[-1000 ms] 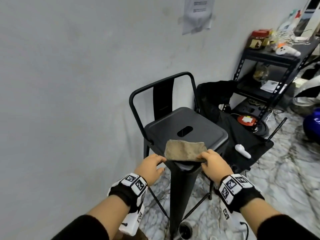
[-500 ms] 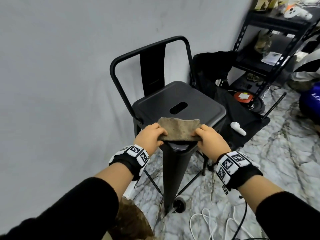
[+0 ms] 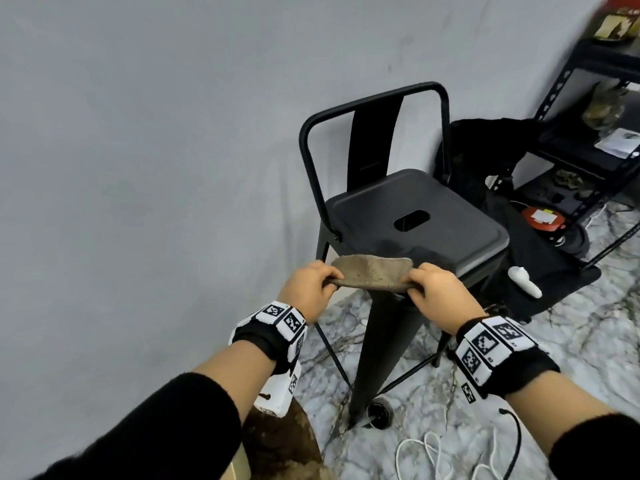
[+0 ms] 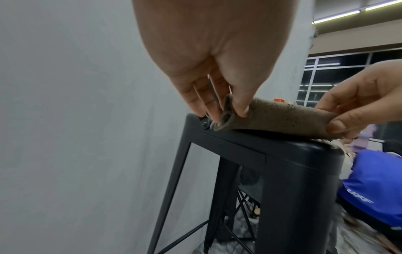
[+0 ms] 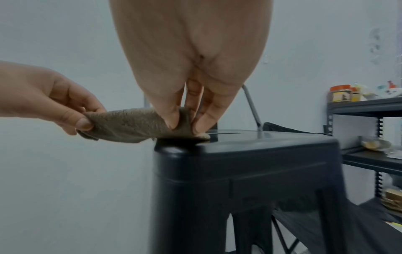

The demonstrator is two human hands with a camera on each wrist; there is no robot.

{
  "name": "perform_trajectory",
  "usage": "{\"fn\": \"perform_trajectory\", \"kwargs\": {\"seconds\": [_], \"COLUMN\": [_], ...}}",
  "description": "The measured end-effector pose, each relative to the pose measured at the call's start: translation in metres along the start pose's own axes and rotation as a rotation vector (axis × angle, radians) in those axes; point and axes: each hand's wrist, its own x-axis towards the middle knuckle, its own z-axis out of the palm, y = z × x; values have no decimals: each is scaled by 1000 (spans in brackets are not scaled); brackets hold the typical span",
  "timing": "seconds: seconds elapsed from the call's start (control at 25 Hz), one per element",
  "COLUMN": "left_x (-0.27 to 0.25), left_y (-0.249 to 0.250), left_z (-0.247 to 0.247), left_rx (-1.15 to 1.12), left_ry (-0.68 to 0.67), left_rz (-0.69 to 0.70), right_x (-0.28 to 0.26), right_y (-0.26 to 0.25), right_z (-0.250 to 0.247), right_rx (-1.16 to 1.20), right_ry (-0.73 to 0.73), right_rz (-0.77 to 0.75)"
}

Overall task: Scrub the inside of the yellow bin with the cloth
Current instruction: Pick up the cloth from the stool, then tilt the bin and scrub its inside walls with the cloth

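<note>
A folded brown cloth (image 3: 372,273) is held over the near corner of a black metal stool (image 3: 433,216). My left hand (image 3: 327,277) pinches its left end (image 4: 227,111) between thumb and fingers. My right hand (image 3: 417,280) pinches its right end (image 5: 182,120) the same way. In the wrist views the cloth (image 4: 282,118) sags slightly and its underside touches the stool's corner (image 5: 174,149). No yellow bin is in view.
A grey wall (image 3: 138,150) rises close on the left. A black shelf rack (image 3: 588,140) with jars and clutter stands at right, with black fabric (image 3: 540,258) and a white controller (image 3: 628,280) below it. White cables (image 3: 433,455) lie on the marble floor. A brown lump (image 3: 277,441) sits near my left arm.
My left hand has come up from beside the stool and taken the cloth's left end. Both hands have raised the cloth's ends off the seat. The camera has tilted down.
</note>
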Motion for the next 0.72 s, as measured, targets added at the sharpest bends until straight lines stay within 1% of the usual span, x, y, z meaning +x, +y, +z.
{"fn": "perform_trajectory", "kwargs": {"seconds": [0.16,0.32,0.44,0.52,0.6,0.72], "left_x": [-41,-100,-146,-174,-196,-216], "left_y": [-36,-93,-131,-158,-188,-237], "left_z": [-45,-85,-104,-111,-111,-93], "left_rx": [11,-4,-18,-27,-51,-83], "left_ry": [56,137,176,226,308,404], "left_rz": [-121,-297,-399,-463,-529,-597], "right_x": [10,19,19,19,21,29], "right_y": [-59,-132,-180,-210,-235,-255], "right_z": [18,61,98,126,156,210], "right_rx": [62,103,135,168,199,211], "right_ry": [-23,-166,-220,-250,-283,-307], "right_rz": [-98,-205,-253,-282,-304,-331]}}
